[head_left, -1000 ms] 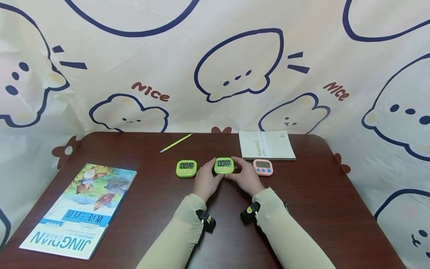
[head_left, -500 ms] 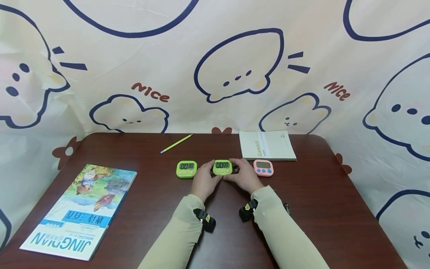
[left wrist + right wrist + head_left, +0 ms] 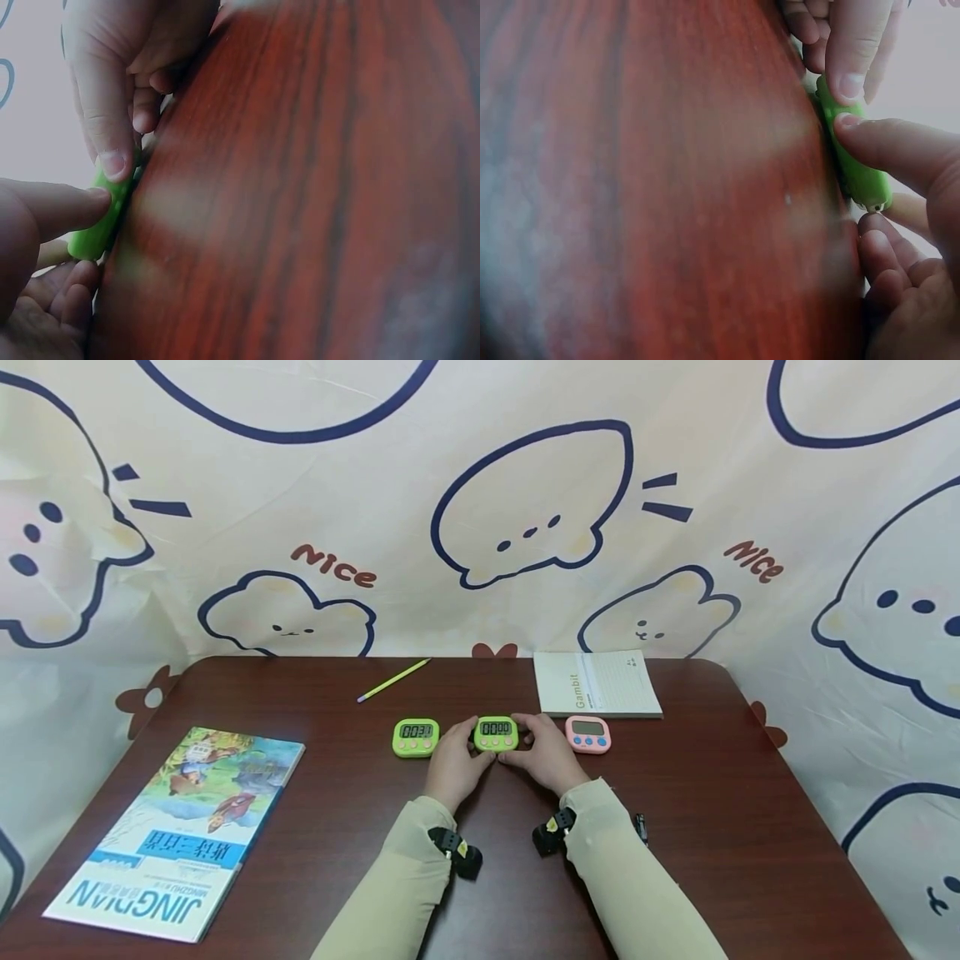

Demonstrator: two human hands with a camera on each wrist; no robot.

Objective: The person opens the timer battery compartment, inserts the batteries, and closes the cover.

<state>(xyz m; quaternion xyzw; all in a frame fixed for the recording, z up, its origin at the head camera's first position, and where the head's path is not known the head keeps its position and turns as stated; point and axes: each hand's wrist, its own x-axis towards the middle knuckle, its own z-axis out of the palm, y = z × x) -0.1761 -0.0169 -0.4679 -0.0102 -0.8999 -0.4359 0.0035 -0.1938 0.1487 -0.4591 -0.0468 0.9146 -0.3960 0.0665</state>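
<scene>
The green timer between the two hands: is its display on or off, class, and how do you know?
On: the green timer between the left hand and right hand shows dark digits, all zeros, on its screen.

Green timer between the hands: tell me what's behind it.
Past the green timer, the brown tabletop shows, then the patterned backdrop. The strip directly behind the timer is covered, so anything there can't be seen.

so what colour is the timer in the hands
The timer is green, clearest in the head view.
</scene>
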